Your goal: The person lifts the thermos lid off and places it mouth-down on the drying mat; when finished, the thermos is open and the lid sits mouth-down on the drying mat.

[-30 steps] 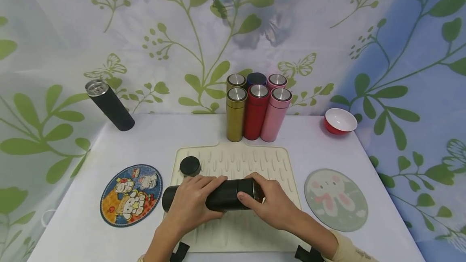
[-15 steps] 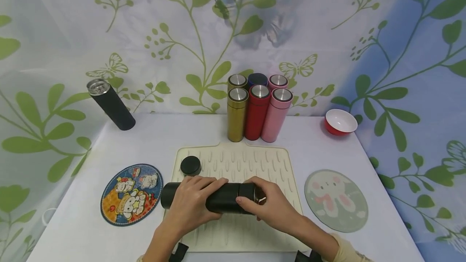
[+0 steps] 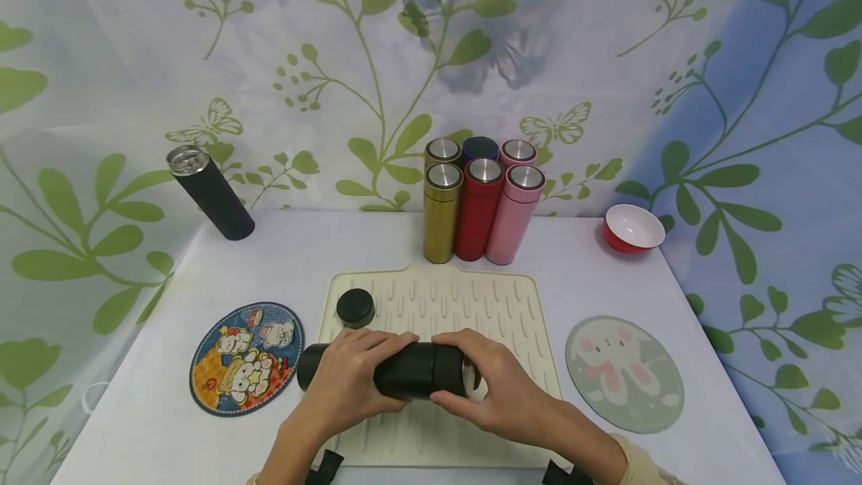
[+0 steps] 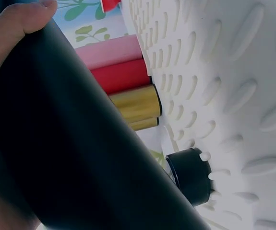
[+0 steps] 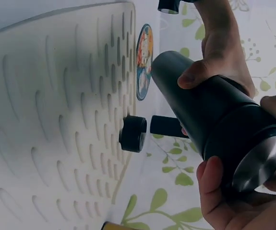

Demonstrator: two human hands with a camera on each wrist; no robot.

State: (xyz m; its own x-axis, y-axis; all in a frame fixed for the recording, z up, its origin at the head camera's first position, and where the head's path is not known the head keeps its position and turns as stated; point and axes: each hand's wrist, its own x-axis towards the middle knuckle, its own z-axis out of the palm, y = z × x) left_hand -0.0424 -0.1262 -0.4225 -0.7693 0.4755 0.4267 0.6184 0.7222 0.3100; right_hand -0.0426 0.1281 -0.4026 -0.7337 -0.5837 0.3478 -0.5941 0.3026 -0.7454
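A black thermos flask (image 3: 412, 371) lies level above the cream ribbed mat (image 3: 431, 440), held between both hands. My left hand (image 3: 355, 371) grips its body from above, with the thumb on the near side. At the other end my right hand (image 3: 498, 388) holds the lid (image 5: 238, 139), thumb and fingers on opposite sides; the lid's silver top (image 5: 260, 163) shows in the right wrist view. Just behind the flask, a separate black lid (image 3: 355, 307) sits on the mat. A second black flask (image 3: 214, 197), its silver mouth uncovered, stands at the back left.
Several coloured flasks stand together behind the mat, including a gold one (image 3: 441, 223), a red one (image 3: 477, 219) and a pink one (image 3: 512, 223). A cartoon placemat (image 3: 246, 359) lies left, a rabbit placemat (image 3: 625, 374) right. A red bowl (image 3: 633, 229) is back right.
The right hand's fingers have shifted slightly left along the lid, and more of the lid's silver end shows. The left hand keeps its grip. The head view has shifted slightly.
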